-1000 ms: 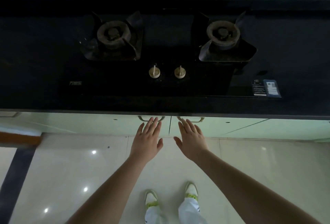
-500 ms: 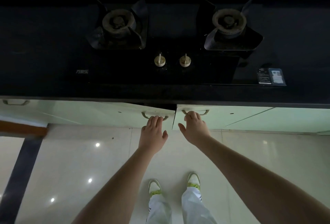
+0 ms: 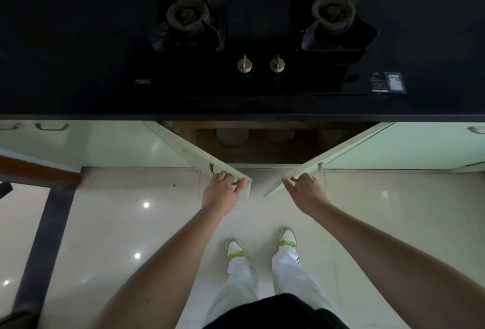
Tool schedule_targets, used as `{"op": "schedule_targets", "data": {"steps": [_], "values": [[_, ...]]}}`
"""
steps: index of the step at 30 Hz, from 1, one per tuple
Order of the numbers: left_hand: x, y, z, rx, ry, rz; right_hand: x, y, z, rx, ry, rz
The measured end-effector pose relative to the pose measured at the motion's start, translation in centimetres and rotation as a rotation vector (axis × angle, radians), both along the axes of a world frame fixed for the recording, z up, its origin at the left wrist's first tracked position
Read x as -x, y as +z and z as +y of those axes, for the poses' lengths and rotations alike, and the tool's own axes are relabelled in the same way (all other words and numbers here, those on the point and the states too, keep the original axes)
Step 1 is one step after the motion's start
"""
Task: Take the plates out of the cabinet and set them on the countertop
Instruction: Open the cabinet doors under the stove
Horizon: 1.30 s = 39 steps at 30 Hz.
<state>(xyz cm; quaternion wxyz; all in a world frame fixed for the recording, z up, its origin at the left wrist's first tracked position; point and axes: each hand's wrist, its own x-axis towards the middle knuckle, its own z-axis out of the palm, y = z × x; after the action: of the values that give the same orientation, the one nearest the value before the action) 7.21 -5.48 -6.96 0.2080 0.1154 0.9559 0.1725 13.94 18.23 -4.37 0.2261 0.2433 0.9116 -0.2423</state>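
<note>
Below the black countertop [image 3: 65, 71] the cabinet [image 3: 262, 150] stands with both pale green doors swung out towards me. My left hand [image 3: 221, 192] grips the handle of the left door [image 3: 194, 150]. My right hand [image 3: 305, 190] grips the handle of the right door [image 3: 338, 151]. Inside, in dim light, round pale shapes that look like plates [image 3: 232, 135] sit on a brown shelf; a second round shape [image 3: 280, 134] lies to the right of them. Most of the interior is hidden under the countertop edge.
A black two-burner gas hob [image 3: 262, 37] with two brass knobs [image 3: 259, 64] fills the middle of the countertop. More green cabinet fronts run left and right. A brown-topped ledge [image 3: 39, 171] juts in at the left. My feet stand on the glossy tiled floor.
Both hands reached the handles, curled round them and pulled the two doors out wide, exposing the shelf inside. I have stepped back a little.
</note>
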Motion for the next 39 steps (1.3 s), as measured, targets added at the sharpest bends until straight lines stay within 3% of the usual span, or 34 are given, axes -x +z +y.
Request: {"op": "schedule_targets", "data": {"steps": [4, 8, 10, 15, 18, 20, 22, 26, 39], "values": [[-2.0, 0.3, -2.7, -0.009, 0.03, -0.061, -4.0, 0.7, 0.6, -0.111, 0.075, -0.126], [-3.1, 0.8, -4.8, 0.038, 0.071, -0.1, -7.6, 0.5, 1.2, -0.162, -0.111, -0.109], [-3.8, 1.3, -5.1, 0.071, 0.102, -0.118, -9.1, 0.4, 1.7, -0.2, -0.094, -0.113], [-6.1, 2.9, -4.8, 0.047, 0.225, 0.06, -11.2, 1.3, 2.8, -0.356, -0.164, 0.086], [-5.8, 3.6, -3.8, 0.188, -0.035, 0.194, -11.5, 1.6, 3.8, -0.42, 0.147, 0.193], [-5.3, 3.8, -3.0, 0.297, -0.289, 0.155, -11.6, 1.3, 4.5, -0.403, 0.357, 0.151], [-5.5, 3.6, -2.4, 0.374, -0.411, 0.083, -11.8, 0.7, 5.4, -0.392, 0.483, 0.028], [-6.7, 3.8, -2.7, 0.455, -0.39, 0.08, -13.4, 0.3, 7.5, -0.41, 0.575, -0.076], [-10.6, 3.2, -5.9, 0.488, -0.273, 0.088, -17.9, 2.0, 14.4, -0.431, 0.425, -0.154]]}}
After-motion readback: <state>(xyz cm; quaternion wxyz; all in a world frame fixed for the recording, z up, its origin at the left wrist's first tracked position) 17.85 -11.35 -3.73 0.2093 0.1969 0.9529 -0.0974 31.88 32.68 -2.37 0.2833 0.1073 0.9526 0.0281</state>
